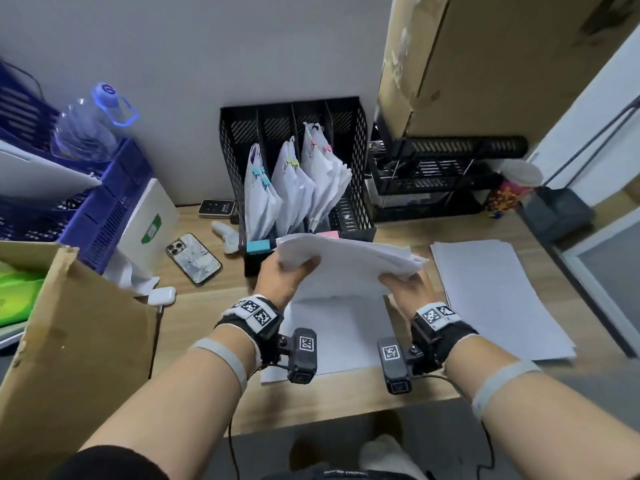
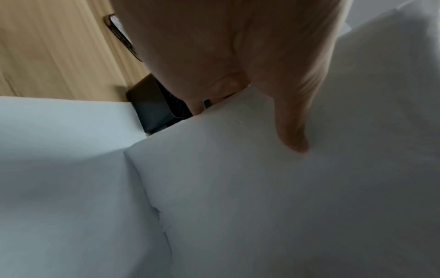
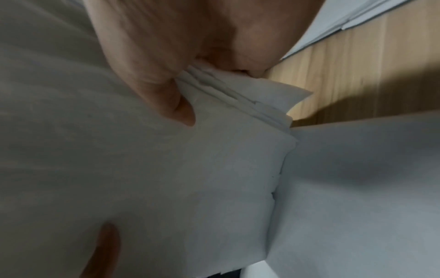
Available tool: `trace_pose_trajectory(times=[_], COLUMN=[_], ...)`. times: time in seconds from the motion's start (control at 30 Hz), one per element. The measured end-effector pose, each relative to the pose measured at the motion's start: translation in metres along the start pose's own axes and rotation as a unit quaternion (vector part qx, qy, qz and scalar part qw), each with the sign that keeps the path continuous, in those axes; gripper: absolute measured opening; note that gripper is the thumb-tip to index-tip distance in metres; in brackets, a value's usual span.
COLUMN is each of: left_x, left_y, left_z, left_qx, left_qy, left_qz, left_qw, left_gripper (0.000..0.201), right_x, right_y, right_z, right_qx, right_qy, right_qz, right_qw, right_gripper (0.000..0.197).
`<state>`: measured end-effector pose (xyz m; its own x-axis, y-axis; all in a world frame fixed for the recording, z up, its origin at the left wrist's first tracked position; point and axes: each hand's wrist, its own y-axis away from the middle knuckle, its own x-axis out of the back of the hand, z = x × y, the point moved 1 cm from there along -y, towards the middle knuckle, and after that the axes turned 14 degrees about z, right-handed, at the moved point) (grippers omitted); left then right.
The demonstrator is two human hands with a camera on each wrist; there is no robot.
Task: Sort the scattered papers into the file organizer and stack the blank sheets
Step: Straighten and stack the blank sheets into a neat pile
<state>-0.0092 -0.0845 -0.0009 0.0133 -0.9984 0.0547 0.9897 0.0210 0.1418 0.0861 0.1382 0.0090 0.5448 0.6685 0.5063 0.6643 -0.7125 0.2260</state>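
Observation:
A bundle of blank white sheets [image 1: 346, 263] is held upright on its lower edge above a white sheet [image 1: 339, 337] lying on the desk. My left hand [image 1: 287, 271] grips the bundle's left edge and my right hand [image 1: 403, 285] grips its right edge. Up close, the left thumb [image 2: 290, 120] presses on the sheets [image 2: 262, 188], and the right thumb [image 3: 166, 97] pinches the layered paper edges [image 3: 226, 97]. The black mesh file organizer [image 1: 356, 161] stands just behind, with clipped paper sets [image 1: 294, 188] in three slots. A second stack of blank sheets [image 1: 495, 296] lies to the right.
A phone [image 1: 194, 258], a small black device [image 1: 216, 207], a white earbud case [image 1: 161, 295] and an open cardboard box [image 1: 69, 327] sit at left, with blue crates [image 1: 104, 209] behind. A black wire rack [image 1: 433, 174] and paper cup [image 1: 512, 188] stand at right.

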Motion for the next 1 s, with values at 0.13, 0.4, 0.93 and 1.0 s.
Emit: trace_pose_trajectory(times=[0.13,0.4,0.93,1.0], left_x=[-0.007,-0.005,-0.025,-0.025], left_y=[0.001,-0.006,-0.001,0.000], left_z=[0.010,0.008,-0.007,-0.009], left_qx=[-0.008,0.059,0.036,0.032], left_qy=[0.041,0.128,0.082,0.066], left_qz=[-0.010,0.006,0.015,0.015], left_qw=[0.999,0.990,0.996,0.997], left_gripper=[0.023,0.039,0.050,0.047], right_x=[0.004,-0.003,0.002,0.003], right_y=[-0.002,-0.008,-0.016,-0.022], right_z=[-0.010,-0.007,-0.002,0.007], right_qx=[-0.046,-0.024,0.004,-0.018], right_qy=[-0.162,-0.117,-0.065,-0.069], right_qz=[0.043,0.045,0.023,0.012], right_qw=[0.985,0.992,0.998,0.997], right_gripper=[0.033,0.023,0.011,0.015])
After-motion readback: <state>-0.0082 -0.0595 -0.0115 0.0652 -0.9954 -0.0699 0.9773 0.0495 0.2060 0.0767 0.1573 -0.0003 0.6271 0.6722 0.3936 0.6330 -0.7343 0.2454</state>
